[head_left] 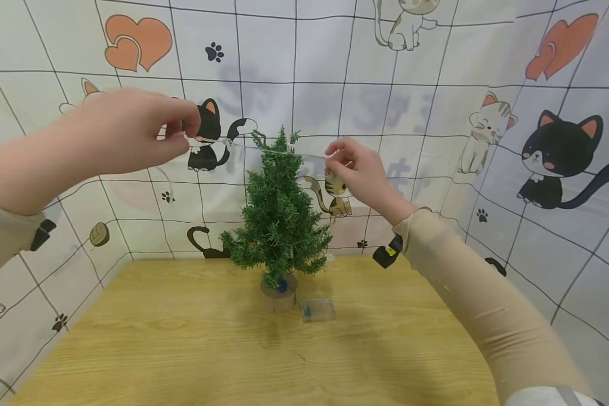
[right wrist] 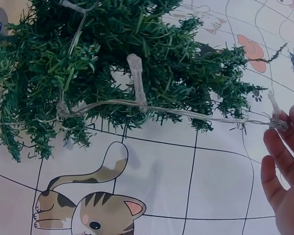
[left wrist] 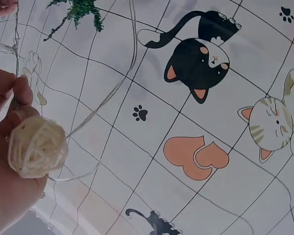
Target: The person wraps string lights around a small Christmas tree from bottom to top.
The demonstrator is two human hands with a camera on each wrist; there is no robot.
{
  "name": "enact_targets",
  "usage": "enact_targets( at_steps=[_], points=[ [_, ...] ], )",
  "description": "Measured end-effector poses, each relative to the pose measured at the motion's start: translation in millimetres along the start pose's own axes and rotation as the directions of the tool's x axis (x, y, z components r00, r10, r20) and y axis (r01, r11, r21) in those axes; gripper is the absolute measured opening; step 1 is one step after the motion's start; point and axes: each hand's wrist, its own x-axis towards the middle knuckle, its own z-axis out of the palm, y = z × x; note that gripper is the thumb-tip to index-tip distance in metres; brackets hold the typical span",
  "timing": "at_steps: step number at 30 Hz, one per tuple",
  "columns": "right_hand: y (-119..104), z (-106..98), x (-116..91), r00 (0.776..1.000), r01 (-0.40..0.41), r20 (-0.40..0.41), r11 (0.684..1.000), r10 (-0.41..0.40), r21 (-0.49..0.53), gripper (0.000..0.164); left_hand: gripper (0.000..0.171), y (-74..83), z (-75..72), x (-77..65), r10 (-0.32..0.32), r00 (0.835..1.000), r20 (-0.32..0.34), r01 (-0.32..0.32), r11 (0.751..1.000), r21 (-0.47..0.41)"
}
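A small green artificial Christmas tree (head_left: 279, 220) stands on a round wooden base (head_left: 278, 303). Across the front of its top, a thin clear string-light wire (head_left: 309, 155) stretches between both hands. My left hand (head_left: 132, 127), left of the treetop, pinches one end of this stretch between thumb and finger. A pale woven ball (left wrist: 38, 147) on the strand hangs against that palm in the left wrist view. To the right of the treetop, my right hand (head_left: 360, 175) pinches the wire at a twisted knot (right wrist: 279, 124). Clear bulb covers (right wrist: 135, 73) stick out from the wire near the branches.
A clear flat box (head_left: 318, 309), apparently a battery case, lies beside the base on the wooden table (head_left: 182, 338). Loose wire (left wrist: 103, 104) trails from my left hand. A cat-patterned cloth (head_left: 325, 67) hangs behind and at both sides.
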Motion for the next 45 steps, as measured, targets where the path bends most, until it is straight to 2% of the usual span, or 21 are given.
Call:
enact_targets(
  at_steps=[3,4,5,6,7,9,11,12,13,14,16,19,21,24,26,29,31,34,38,40,45],
  points=[
    [3.3,3.5,-1.2,0.997,0.074,-0.029,0.997,-0.074,-0.024,0.006,0.01,-0.7,1.5,1.5,0.117,0.989,-0.095,-0.104,0.985,0.14],
    [4.2,4.5,-1.7,0.994,0.103,-0.036,0.994,-0.104,-0.038,0.007,0.009,-1.8,2.7,2.4,0.172,0.976,-0.135,-0.145,0.971,0.189],
    [5.2,5.4,-2.2,0.99,0.134,-0.04,0.989,-0.136,-0.06,0.01,0.009,-3.2,4.1,3.3,0.235,0.956,-0.177,-0.19,0.953,0.236],
    [5.8,6.2,-2.8,0.985,0.163,-0.045,0.983,-0.167,-0.085,0.013,0.01,-5.1,5.8,4.6,0.308,0.925,-0.224,-0.24,0.928,0.287],
    [6.5,6.8,-3.4,0.979,0.192,-0.05,0.976,-0.198,-0.106,0.015,0.012,-7.0,7.8,6.0,0.38,0.886,-0.267,-0.284,0.898,0.336],
    [8.6,7.8,-4.1,0.965,0.244,-0.055,0.958,-0.255,-0.151,0.017,0.021,-10.6,10.2,8.3,0.497,0.811,-0.308,-0.343,0.831,0.437],
    [11.1,8.5,-4.7,0.951,0.287,-0.057,0.938,-0.303,-0.194,0.016,0.027,-13.9,12.6,10.8,0.587,0.73,-0.35,-0.381,0.775,0.504],
    [12.4,9.1,-5.0,0.946,0.3,-0.057,0.93,-0.318,-0.21,0.015,0.028,-15.0,13.8,11.8,0.613,0.7,-0.365,-0.387,0.756,0.528],
    [13.5,9.8,-5.4,0.943,0.308,-0.058,0.925,-0.328,-0.224,0.014,0.029,-16.0,14.8,12.3,0.629,0.68,-0.375,-0.387,0.744,0.545],
    [14.2,10.6,-5.8,0.941,0.311,-0.061,0.921,-0.333,-0.237,0.013,0.028,-16.8,15.5,12.9,0.638,0.669,-0.381,-0.385,0.736,0.557],
    [15.0,12.5,-6.7,0.943,0.295,-0.075,0.919,-0.324,-0.261,0.014,0.026,-17.4,18.2,15.2,0.648,0.641,-0.412,-0.383,0.735,0.559],
    [14.9,16.8,-7.3,0.958,0.226,-0.108,0.932,-0.265,-0.285,0.018,0.023,-17.3,22.0,20.0,0.637,0.65,-0.414,-0.365,0.74,0.566],
    [15.6,20.8,-7.3,0.971,0.164,-0.124,0.947,-0.204,-0.277,0.02,0.022,-17.5,24.4,25.1,0.625,0.67,-0.4,-0.36,0.745,0.561],
    [18.0,26.4,-7.3,0.985,0.077,-0.135,0.969,-0.111,-0.234,0.026,0.02,-18.2,27.8,34.1,0.584,0.718,-0.379,-0.338,0.768,0.544],
    [19.4,28.8,-7.2,0.986,0.045,-0.147,0.981,-0.073,-0.187,0.031,0.019,-18.2,29.8,40.6,0.531,0.756,-0.382,-0.306,0.803,0.511],
    [22.3,29.7,-5.8,0.985,0.011,-0.17,0.989,-0.036,-0.146,0.038,0.018,-17.9,33.8,49.9,0.404,0.818,-0.409,-0.212,0.874,0.438],
    [23.5,29.7,-4.0,0.984,-0.011,-0.18,0.992,-0.011,-0.122,0.043,0.019,-18.2,36.2,55.3,0.297,0.859,-0.416,-0.132,0.915,0.381],
    [27.7,31.1,-0.9,0.983,-0.058,-0.179,0.994,0.04,-0.098,0.048,0.015,-19.9,39.0,62.0,0.153,0.907,-0.393,-0.025,0.95,0.311],
    [32.8,33.6,3.0,0.981,-0.116,-0.162,0.991,0.105,-0.063,0.051,0.016,-23.5,43.1,71.3,0.026,0.94,-0.339,0.063,0.967,0.248],
    [34.3,33.7,4.6,0.98,-0.143,-0.146,0.988,0.134,-0.05,0.052,0.02,-24.6,45.5,76.8,-0.018,0.952,-0.305,0.091,0.97,0.227],
    [37.6,31.2,10.1,0.976,-0.203,-0.09,0.979,0.201,-0.023,0.059,0.017,-26.4,51.4,91.8,-0.126,0.973,-0.192,0.163,0.967,0.194]
  ],
)
